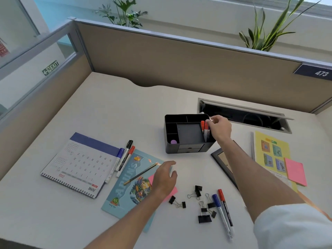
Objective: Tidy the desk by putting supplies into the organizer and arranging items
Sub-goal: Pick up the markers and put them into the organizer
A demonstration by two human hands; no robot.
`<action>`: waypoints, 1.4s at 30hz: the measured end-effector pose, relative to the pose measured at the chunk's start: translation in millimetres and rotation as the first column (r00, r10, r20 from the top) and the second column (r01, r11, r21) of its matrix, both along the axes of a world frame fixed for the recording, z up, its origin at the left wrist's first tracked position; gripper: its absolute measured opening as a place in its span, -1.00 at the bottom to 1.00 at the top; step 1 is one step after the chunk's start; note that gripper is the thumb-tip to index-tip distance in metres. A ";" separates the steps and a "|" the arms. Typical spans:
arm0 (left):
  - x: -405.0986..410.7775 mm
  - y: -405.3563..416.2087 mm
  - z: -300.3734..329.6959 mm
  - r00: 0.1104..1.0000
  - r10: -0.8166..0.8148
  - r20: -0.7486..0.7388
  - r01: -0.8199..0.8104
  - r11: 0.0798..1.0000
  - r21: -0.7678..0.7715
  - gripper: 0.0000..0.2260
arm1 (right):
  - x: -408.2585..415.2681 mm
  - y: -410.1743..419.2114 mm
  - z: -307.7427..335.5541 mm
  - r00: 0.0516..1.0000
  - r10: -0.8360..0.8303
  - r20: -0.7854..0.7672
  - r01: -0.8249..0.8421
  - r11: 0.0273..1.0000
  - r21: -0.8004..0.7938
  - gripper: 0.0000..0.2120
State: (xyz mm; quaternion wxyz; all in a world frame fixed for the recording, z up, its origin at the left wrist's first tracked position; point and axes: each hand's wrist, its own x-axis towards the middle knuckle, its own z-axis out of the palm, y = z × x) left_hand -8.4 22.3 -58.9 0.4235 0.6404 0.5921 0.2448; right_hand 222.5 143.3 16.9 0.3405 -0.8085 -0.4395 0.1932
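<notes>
A black desk organizer (pixel 166 129) stands at mid-desk, with two red-capped markers (pixel 204 129) upright in its right compartment and a purple item (pixel 173 141) in its front left one. My right hand (pixel 219 128) is at that right compartment, fingertips pinched on the top of one red marker. My left hand (pixel 164 175) lies palm down, fingers apart, on a pink sticky note (pixel 171 192) that sits on a blue booklet (pixel 124 187). A pencil (pixel 142 174) lies across the booklet. Three markers (pixel 124 159) lie beside a calendar (pixel 79 164).
Several black binder clips (pixel 200 202) and two markers (pixel 222 211) are scattered at the near front. A dark picture frame (pixel 221 161) lies under my right forearm. A yellow sheet (pixel 269 150) with a pink sticky pad (pixel 295 174) is at right. An open cable slot (pixel 242 115) lies behind the organizer.
</notes>
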 end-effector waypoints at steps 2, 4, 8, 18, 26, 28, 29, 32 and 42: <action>-2.3 0.5 -2.0 1.000 0.007 -0.005 -0.007 1.000 0.006 -0.68 | 0.6 1.4 -1.7 1.000 -0.004 0.006 0.004 1.000 -0.010 -0.75; -3.6 0.4 -3.1 1.000 0.009 -0.012 -0.009 1.000 0.011 -0.68 | 1.2 -0.1 -1.7 1.000 -0.006 0.013 0.006 1.000 -0.008 -0.76; -3.4 -1.0 -3.3 1.000 -0.003 -0.020 0.003 1.000 0.024 -0.68 | 3.8 -12.0 2.2 0.999 -0.033 -0.022 0.033 0.999 0.014 -0.79; 16.1 -19.4 4.1 0.995 -0.098 -0.023 0.099 0.995 0.033 -0.68 | 6.7 -144.8 -6.9 0.992 0.085 0.088 -0.062 0.968 -0.242 -0.92; 36.8 -48.1 1.6 0.980 -0.193 -0.049 0.194 0.980 0.029 -0.68 | 3.2 -232.4 -53.6 0.962 0.213 0.168 -0.060 0.770 -0.635 -0.34; 39.3 -53.5 2.0 0.977 -0.206 -0.052 0.208 0.977 0.034 -0.68 | -1.8 -239.8 -56.8 0.952 0.240 0.189 -0.060 0.753 -0.655 -0.37; 40.2 -56.0 2.5 0.977 -0.208 -0.052 0.210 0.977 0.036 -0.68 | -3.9 -241.6 -57.9 0.950 0.243 0.197 -0.057 0.752 -0.657 -0.39; 42.0 -61.4 2.1 0.976 -0.213 -0.052 0.216 0.975 0.049 -0.68 | -9.4 -242.6 -61.6 0.944 0.251 0.215 -0.052 0.755 -0.654 -0.51; 59.3 -73.7 6.3 0.973 -0.220 0.071 0.223 0.975 -0.023 -0.69 | -21.6 -238.6 -70.1 0.959 0.177 0.223 -0.010 0.803 -0.595 -0.75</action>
